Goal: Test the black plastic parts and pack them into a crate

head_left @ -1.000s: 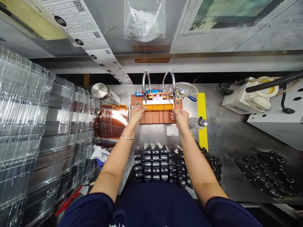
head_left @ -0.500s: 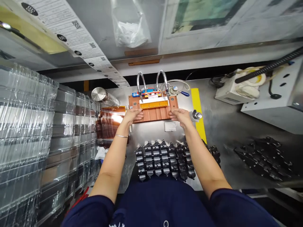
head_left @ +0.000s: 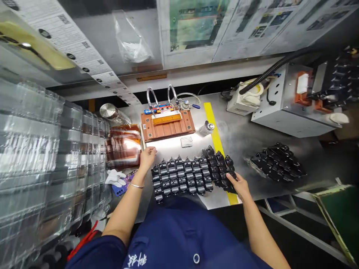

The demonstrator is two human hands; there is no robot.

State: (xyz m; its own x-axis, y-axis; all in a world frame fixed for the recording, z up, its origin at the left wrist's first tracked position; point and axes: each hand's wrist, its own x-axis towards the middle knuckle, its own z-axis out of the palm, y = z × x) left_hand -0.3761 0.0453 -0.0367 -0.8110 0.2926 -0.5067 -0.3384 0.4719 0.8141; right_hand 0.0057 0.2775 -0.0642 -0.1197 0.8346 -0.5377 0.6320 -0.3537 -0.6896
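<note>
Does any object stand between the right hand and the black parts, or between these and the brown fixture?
Nothing visible separates the right hand from the black parts. Between those and the brown fixture are a small white pad and, farther left, the left hand.

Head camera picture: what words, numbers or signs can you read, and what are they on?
"科技", as best I can tell: white characters on the blue shirt.
Label strip: fine print and black circles, too blurred to read.
Wall sheets: too blurred.
Orange sticker: too small.
White tag on the brown block: too small.
I can't read any brand or number.
</note>
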